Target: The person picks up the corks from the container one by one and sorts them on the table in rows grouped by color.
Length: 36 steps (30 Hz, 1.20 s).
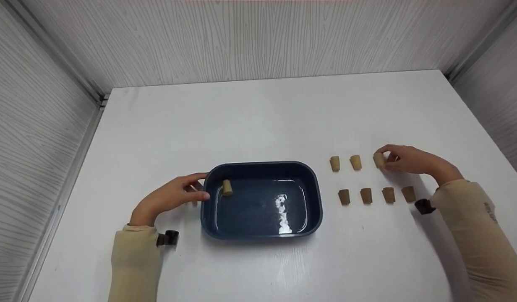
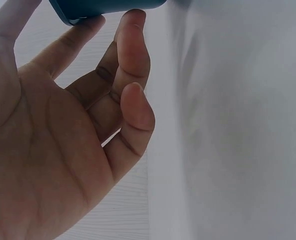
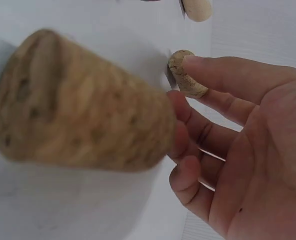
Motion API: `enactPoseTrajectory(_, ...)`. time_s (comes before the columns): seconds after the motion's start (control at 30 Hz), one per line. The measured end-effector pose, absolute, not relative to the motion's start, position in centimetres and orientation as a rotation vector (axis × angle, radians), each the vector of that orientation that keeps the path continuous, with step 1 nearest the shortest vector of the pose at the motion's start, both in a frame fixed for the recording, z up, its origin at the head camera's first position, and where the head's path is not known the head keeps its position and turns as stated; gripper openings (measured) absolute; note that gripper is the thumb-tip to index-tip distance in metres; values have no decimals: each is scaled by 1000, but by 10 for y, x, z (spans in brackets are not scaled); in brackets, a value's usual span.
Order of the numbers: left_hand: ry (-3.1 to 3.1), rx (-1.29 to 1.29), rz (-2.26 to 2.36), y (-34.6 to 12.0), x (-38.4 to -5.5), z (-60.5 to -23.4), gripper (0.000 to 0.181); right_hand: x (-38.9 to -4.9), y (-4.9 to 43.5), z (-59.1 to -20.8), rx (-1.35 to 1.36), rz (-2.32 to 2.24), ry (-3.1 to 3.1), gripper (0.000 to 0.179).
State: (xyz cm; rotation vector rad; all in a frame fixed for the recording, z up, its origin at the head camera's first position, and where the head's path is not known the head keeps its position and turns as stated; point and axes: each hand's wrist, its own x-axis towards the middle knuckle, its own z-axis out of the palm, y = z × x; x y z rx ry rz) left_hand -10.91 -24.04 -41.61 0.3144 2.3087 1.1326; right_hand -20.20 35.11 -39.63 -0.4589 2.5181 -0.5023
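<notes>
A dark blue tub (image 1: pixel 258 236) stands on the white table with one cork stopper (image 1: pixel 227 188) inside at its left end. At the tub's left rim, my left hand (image 1: pixel 170 196) holds on, thumb tip over the edge and index finger against the outer wall. The other left fingers curl loosely below the tub in the left wrist view. My right hand (image 1: pixel 411 160) pinches a tapered cork (image 3: pixel 188 75) between thumb and index finger, at the right end of the back row of corks. Its remaining fingers are bent and hold nothing.
Two more corks (image 1: pixel 335 163) stand left of the right hand. A front row of several darker-looking corks (image 1: pixel 366 196) lies nearer me; one cork (image 3: pixel 82 105) looms large in the right wrist view. Wood-grain panels (image 1: pixel 258 42) border the table at back and sides.
</notes>
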Motion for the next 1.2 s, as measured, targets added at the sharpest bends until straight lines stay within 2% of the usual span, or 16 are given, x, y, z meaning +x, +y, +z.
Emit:
enactPoseTrajectory(0.6,2321,331,1123,-241,-112,-419,72,-199,352,-392,-452,-529,2495,55)
enactPoseTrajectory(0.87,2320,325,1134,-240,-109,-419,71,-194,359,-376,-459,-580,2505,60)
enactPoseTrajectory(1.2,2316,325,1141,-239,-108,-416,71,-181,346,-355,-597,-738,2672,58)
